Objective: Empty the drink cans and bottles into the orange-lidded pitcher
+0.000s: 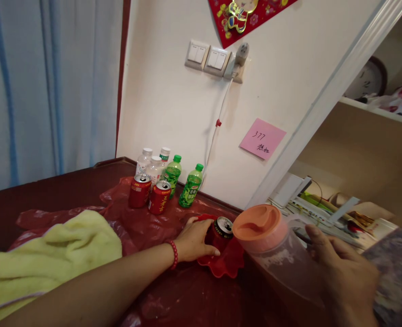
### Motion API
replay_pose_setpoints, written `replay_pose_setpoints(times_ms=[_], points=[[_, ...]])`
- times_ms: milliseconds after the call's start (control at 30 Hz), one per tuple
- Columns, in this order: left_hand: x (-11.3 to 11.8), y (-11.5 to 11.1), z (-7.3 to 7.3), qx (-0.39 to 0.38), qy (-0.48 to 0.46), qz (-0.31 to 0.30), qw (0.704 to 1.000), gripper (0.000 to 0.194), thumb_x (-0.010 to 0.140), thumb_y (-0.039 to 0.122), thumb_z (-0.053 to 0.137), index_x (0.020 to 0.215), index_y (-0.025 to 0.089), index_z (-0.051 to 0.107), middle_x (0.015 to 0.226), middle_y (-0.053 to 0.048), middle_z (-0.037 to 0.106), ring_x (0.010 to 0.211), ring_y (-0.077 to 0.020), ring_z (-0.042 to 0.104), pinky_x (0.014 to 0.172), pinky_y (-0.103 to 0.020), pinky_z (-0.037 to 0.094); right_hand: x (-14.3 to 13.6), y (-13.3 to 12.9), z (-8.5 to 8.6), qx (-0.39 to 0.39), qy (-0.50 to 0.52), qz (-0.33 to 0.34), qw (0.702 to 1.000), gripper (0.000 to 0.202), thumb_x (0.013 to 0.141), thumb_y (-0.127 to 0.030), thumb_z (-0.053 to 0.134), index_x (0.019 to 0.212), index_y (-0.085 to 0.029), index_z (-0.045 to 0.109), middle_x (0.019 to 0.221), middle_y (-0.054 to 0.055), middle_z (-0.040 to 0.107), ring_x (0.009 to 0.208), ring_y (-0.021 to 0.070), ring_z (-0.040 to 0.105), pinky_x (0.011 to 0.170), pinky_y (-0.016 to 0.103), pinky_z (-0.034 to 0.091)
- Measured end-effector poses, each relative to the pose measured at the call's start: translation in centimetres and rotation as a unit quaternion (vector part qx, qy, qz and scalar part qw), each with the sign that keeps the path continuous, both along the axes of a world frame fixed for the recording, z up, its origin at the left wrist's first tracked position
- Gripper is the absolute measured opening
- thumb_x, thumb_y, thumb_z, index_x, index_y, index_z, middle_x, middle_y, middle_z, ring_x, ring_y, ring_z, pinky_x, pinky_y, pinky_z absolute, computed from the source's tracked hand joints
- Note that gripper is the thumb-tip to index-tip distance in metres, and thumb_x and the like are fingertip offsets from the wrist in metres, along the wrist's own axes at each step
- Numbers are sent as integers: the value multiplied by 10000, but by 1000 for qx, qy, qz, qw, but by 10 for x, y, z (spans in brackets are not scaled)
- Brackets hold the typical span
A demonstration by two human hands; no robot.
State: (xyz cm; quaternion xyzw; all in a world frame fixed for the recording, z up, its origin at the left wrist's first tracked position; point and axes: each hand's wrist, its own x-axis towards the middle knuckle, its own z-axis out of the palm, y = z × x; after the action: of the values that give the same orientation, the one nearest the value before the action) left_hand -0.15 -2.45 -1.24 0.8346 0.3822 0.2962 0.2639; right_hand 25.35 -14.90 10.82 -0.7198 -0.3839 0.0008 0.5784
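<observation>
Wrapped around a red can (221,232) standing in a red dish (225,263) at the near right of the surface (68,190), the left hand (196,240) is clamped shut. A lidded pitcher (272,247) is gripped by the right hand (340,272) just right of it; pouring seems under way, and careful tilting over the can would be called for next.

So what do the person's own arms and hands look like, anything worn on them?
Both forearms are bare, with no sleeves in view. The left hand has a bracelet of round red beads around the wrist. The right hand shows no ring, watch or band in the part that is visible, and its wrist runs out of the picture. No gloves on either hand.
</observation>
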Motion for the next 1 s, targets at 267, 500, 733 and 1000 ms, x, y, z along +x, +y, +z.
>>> replay_pose_setpoints(times_ms=[267,500,733,1000], points=[[-1,1,-1,-5,1,-2,1000,818,726,536,945,1430,263,630,1480,-125,713,1405,-414,628,1290,-574,313,4,1,-2,-7,-5,-3,1000,580,781,-778,734,790,-198,719,630,-20,498,706,178,428,568,285,329],[0,3,-5,6,-3,-1,1000,817,726,555,942,1424,266,632,1453,-119,727,1390,-404,637,1276,-563,337,5,2,-3,2,-6,2,1000,585,769,-782,738,768,-197,701,639,-18,505,700,178,428,583,291,334],[-1,1,-1,-1,0,2,1000,824,716,548,950,1425,272,634,1464,-116,723,1390,-408,637,1280,-575,325,0,0,-1,2,-1,7,1000,563,777,-768,740,783,-206,706,620,-17,507,722,187,444,589,285,345],[0,0,0,0,4,1,1000,822,719,544,950,1427,275,632,1470,-118,720,1383,-404,644,1281,-570,322,0,0,0,-7,-20,2,1000,570,789,-775,710,750,-206,688,624,-13,523,720,188,443,599,302,327]])
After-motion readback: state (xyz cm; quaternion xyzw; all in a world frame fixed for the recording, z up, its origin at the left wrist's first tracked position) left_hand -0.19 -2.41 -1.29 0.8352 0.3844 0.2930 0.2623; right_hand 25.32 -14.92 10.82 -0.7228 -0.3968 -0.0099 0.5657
